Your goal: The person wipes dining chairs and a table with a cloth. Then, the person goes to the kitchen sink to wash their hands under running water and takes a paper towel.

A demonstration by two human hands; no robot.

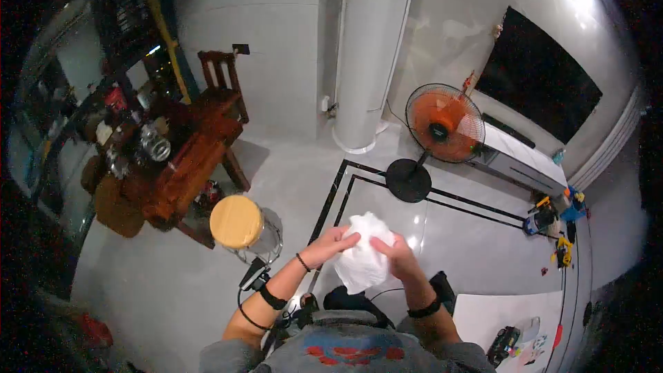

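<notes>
A soft, crumpled white cloth [366, 255] is held up in front of my body, over the floor; whether it is fabric or thick paper I cannot tell. From the left side, my left hand [330, 245] grips it with the thumb on top. On the other side, my right hand [397, 255] pinches it with the thumb pressed near its upper middle. The fingers beneath the cloth are hidden. Dark bands circle both wrists, and a small black device is strapped to my left forearm.
To the left stand a round wooden-topped stool [237, 222] and a dark wooden table [186, 173] with jars. Ahead is an orange-bladed floor fan [445, 124]. A low white table [476, 311] is at lower right; toys [563, 252] lie along the right wall.
</notes>
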